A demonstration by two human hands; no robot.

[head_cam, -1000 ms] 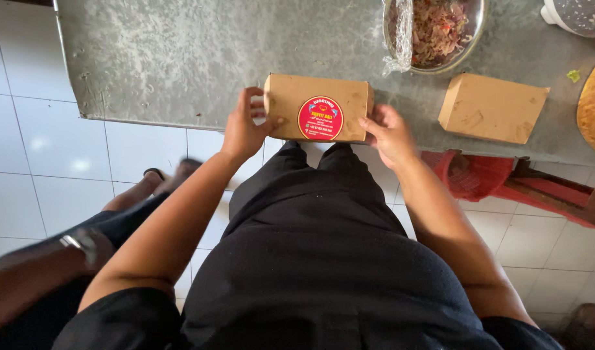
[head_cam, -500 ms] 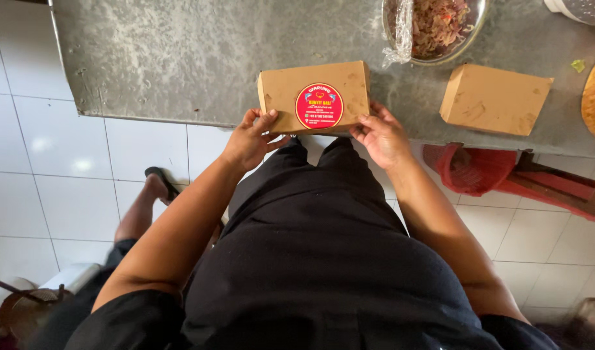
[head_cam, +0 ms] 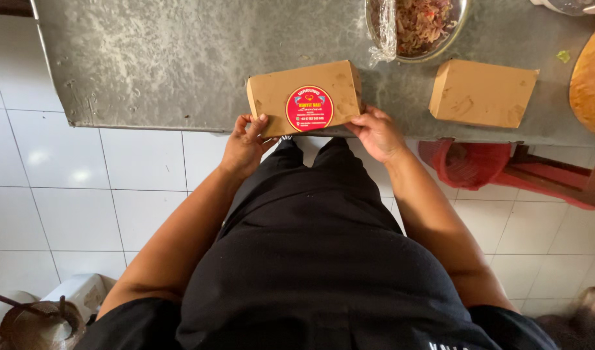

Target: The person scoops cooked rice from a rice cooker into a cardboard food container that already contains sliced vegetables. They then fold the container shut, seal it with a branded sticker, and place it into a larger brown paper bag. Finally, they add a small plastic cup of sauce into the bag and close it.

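A closed brown cardboard food box with a round red sticker rests at the near edge of a grey stone counter. My left hand grips its near left corner. My right hand holds its near right corner, fingers on the box's side. Both hands sit just below the counter's edge, in front of my black clothing.
A second closed brown box lies to the right on the counter. Behind it stands a metal bowl of shredded food with plastic wrap. A round wooden board shows at far right. A red basket sits under the counter on the white tiled floor.
The box has slid a little further onto the counter, and both hands have shifted to its near corners. A person's leg seen at the left earlier is gone.
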